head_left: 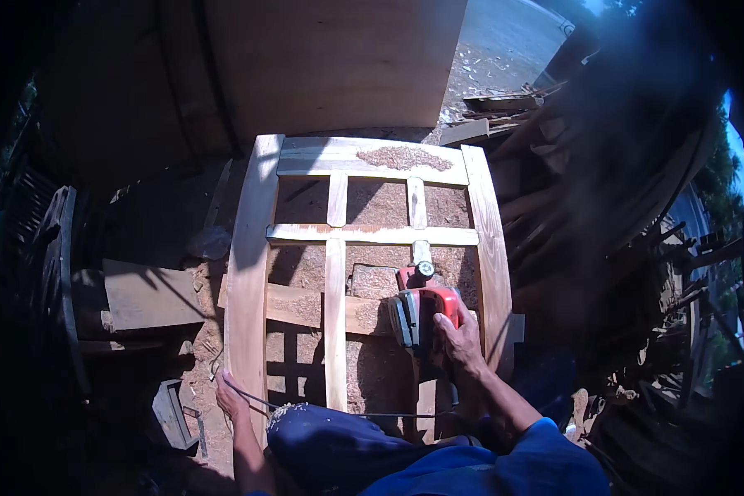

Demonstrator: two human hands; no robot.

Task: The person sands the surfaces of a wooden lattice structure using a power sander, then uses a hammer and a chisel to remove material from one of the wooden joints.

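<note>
A timber lattice [372, 235] lies mid-picture, a planer [426, 314] at its lower right. Shavings [404, 157] lie on its upper rail [318, 155], before an upper-left panel [322, 66].

Right hand [465, 339] wrapped firm; left hand [231, 400] lower, perhaps curled.

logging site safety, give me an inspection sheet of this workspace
Surface: shavings-strewn brown ground
Job's things: pale wooden frame with crossbars; red-and-black power planer over its near half
Clutter: tan shavings heap on the frame's far rail; weathered brown planks beyond its far right corner
Hands: right hand grips the planer; left hand beside the frame, grip unclear
Cables: thin dark cord, passing the left hand and crossing the near end
Surroundings: large brown panel beyond the frame
</note>
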